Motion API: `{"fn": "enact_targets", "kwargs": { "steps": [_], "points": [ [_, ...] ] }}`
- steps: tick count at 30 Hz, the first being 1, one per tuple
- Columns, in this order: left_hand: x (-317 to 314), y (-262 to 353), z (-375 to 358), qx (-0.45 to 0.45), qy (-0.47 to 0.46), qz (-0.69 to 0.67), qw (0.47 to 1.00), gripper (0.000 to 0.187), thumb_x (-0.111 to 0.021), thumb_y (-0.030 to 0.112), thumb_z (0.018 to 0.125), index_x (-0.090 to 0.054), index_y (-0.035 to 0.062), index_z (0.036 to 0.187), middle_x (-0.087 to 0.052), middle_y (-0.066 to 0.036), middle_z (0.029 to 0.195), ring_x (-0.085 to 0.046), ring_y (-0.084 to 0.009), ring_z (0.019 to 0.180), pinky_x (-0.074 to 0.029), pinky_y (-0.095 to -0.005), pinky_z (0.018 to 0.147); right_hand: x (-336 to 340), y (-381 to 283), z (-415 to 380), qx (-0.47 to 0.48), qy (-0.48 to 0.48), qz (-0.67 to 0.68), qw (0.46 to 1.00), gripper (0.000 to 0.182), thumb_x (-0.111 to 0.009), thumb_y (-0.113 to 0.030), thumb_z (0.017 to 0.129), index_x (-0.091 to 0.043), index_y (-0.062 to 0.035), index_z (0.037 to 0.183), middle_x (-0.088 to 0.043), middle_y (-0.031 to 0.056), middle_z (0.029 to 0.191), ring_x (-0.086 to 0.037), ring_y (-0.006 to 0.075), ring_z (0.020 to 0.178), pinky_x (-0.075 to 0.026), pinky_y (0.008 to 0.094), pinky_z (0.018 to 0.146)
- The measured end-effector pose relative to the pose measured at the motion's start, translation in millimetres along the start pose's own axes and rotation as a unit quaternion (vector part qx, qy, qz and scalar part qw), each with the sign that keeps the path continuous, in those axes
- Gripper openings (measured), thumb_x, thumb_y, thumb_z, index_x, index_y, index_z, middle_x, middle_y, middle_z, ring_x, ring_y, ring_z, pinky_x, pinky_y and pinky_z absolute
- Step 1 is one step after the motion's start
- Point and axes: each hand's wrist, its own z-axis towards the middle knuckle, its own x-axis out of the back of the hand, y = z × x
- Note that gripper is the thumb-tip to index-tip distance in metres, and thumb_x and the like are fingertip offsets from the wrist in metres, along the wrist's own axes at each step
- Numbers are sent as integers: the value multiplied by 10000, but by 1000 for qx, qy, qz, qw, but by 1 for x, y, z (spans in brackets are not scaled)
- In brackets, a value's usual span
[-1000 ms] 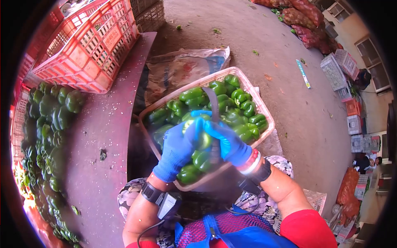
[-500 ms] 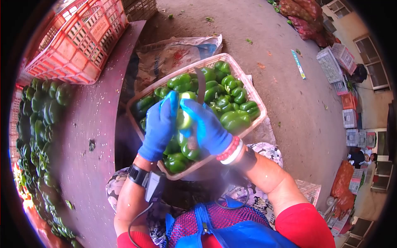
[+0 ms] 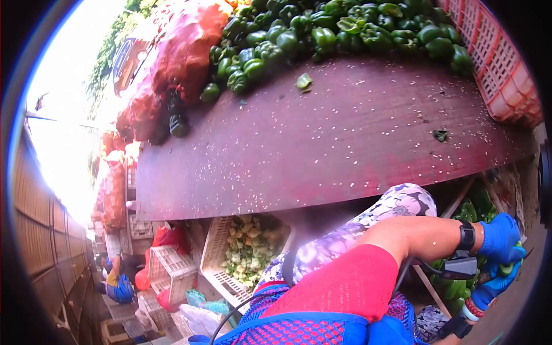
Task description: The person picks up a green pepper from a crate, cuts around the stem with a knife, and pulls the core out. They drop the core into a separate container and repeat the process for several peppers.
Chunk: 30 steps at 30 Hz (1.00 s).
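Note:
At the far right edge, my left hand [image 3: 499, 237] in a blue glove is closed around a green pepper [image 3: 506, 268], mostly hidden by the fingers. My right hand [image 3: 495, 284], also blue-gloved, is closed just below it, close against the pepper. A thin dark blade [image 3: 529, 252] sticks out beside the hands; its handle is hidden. Beneath my hands and left wrist, whole green peppers [image 3: 455, 289] lie in a crate, partly covered by my arm.
Many green peppers [image 3: 287, 41] are piled on the reddish table [image 3: 276, 149]. A red crate [image 3: 499, 63] stands at its right end, red sacks [image 3: 184, 52] at its left. Below are a crate of pale cut pieces [image 3: 215, 253] and a person [image 3: 119, 287] farther off.
The view has swung left, so my hands and the pepper crate now appear at the far right. The table and the crate of pale pieces have come into fuller view.

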Motion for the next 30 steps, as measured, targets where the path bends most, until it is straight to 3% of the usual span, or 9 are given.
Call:
{"fn": "enact_targets", "kwargs": {
  "steps": [6, 10, 14, 18, 23, 26, 28, 29, 30],
  "points": [
    [41, -8, -25, 12, 16, -56, 998, 458, -458, 412, 924, -750, 75, 820, -710, -211, 838, -687, -400, 832, -508, -494, 746, -43, -73, -9, 100, 68, 42, 992, 307, -431, -299, 1029, -577, -69, 1171, -572, -17, 990, -555, 105, 971, -453, 216, 800],
    [34, -19, -8, 38, -33, -69, 996, 368, -475, 371, 943, -745, 122, 969, -723, -206, 915, -700, -404, 852, -533, -488, 746, -21, -39, 15, 117, 37, 91, 988, 268, -484, -247, 1000, -599, -72, 1169, -581, -16, 1025, -572, 120, 989, -451, 216, 786],
    [55, -12, -17, 46, -78, -76, 993, 366, -469, 348, 953, -732, 109, 1043, -720, -225, 1009, -697, -418, 918, -543, -497, 779, 19, -7, 37, 124, -63, -341, 930, 195, -546, -169, 961, -627, -91, 1120, -573, -43, 1007, -558, 94, 960, -442, 206, 778],
    [38, -20, -9, 24, -81, -95, 992, 353, -484, 311, 945, -700, 49, 1044, -713, -251, 1004, -696, -424, 926, -550, -494, 781, 13, -13, 26, 226, -60, -316, 919, 176, -568, -144, 948, -631, -99, 1106, -566, -61, 978, -539, 77, 946, -424, 186, 775],
    [-8, -44, 12, -121, -24, -66, 990, 323, -508, 295, 940, -607, -5, 1008, -694, -256, 884, -695, -424, 876, -550, -487, 741, 50, 80, 60, 114, -70, -75, 988, 290, -563, -176, 968, -581, -80, 1241, -570, -22, 1110, -535, 93, 1010, -433, 206, 868],
    [-18, -58, 22, -150, 106, -24, 983, 272, -525, 297, 956, -562, 27, 963, -671, -193, 774, -674, -415, 754, -526, -467, 646, 5, -5, 40, 194, -85, -85, 974, 409, -504, -265, 1023, -502, -59, 1376, -546, 38, 1308, -548, 145, 1131, -440, 260, 981],
    [-32, -68, 33, -113, 182, -116, 970, 229, -532, 279, 984, -560, 65, 906, -631, -142, 705, -637, -351, 651, -500, -425, 588, -31, -34, 36, 73, -141, 108, 981, 419, -484, -334, 1047, -530, -60, 1361, -615, 34, 1174, -591, 130, 958, -474, 248, 808],
    [5, -53, 22, -16, 88, -442, 893, 304, -507, 341, 1015, -572, 82, 871, -601, -103, 680, -606, -283, 618, -486, -399, 577, -42, -53, 30, 7, -199, 313, 929, 432, -474, -368, 1059, -544, -60, 1354, -650, 33, 1106, -612, 123, 872, -491, 242, 721],
    [46, -37, 10, 115, 81, -716, 684, 384, -481, 403, 1047, -585, 99, 837, -572, -65, 656, -576, -215, 585, -473, -373, 565, -50, -73, 28, -12, -315, 488, 814, 449, -464, -403, 1071, -558, -61, 1346, -685, 31, 1039, -633, 116, 786, -508, 236, 634]
  ]
}}
